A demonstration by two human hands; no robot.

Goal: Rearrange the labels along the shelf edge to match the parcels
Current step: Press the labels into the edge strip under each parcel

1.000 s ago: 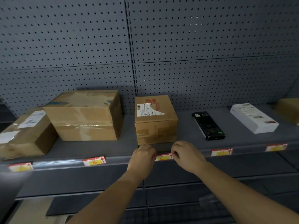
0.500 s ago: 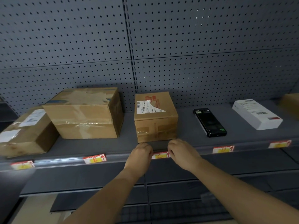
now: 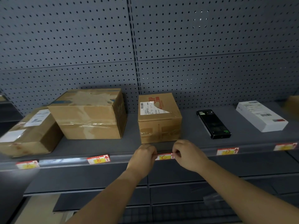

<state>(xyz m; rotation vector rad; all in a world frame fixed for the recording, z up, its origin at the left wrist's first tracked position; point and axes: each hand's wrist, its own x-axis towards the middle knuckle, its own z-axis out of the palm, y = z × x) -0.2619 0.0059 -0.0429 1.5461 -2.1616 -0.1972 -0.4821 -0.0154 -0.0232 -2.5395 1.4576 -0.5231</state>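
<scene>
Red-and-yellow labels sit in the rail along the grey shelf edge (image 3: 199,152). Label C (image 3: 164,157) lies below the small brown parcel (image 3: 159,120); my left hand (image 3: 144,156) pinches its left end and my right hand (image 3: 188,155) pinches its right end. Label B (image 3: 98,159) sits below the large brown parcel (image 3: 90,113). The leftmost label (image 3: 27,164) is below the flat brown parcel (image 3: 27,131). Label D (image 3: 227,151) is below the black box (image 3: 213,123). The far right label (image 3: 285,146) is near the white box (image 3: 261,116).
A grey perforated back panel (image 3: 194,62) rises behind the parcels. Another brown parcel (image 3: 292,105) shows at the right border. Lower grey shelves (image 3: 178,196) run beneath my arms. The left part of the shelf rail reflects a bright glare.
Both hands stay pinched at the ends of label C, which now shows more between them. The view has shifted slightly, with the shelf sitting a little higher in frame than a second ago.
</scene>
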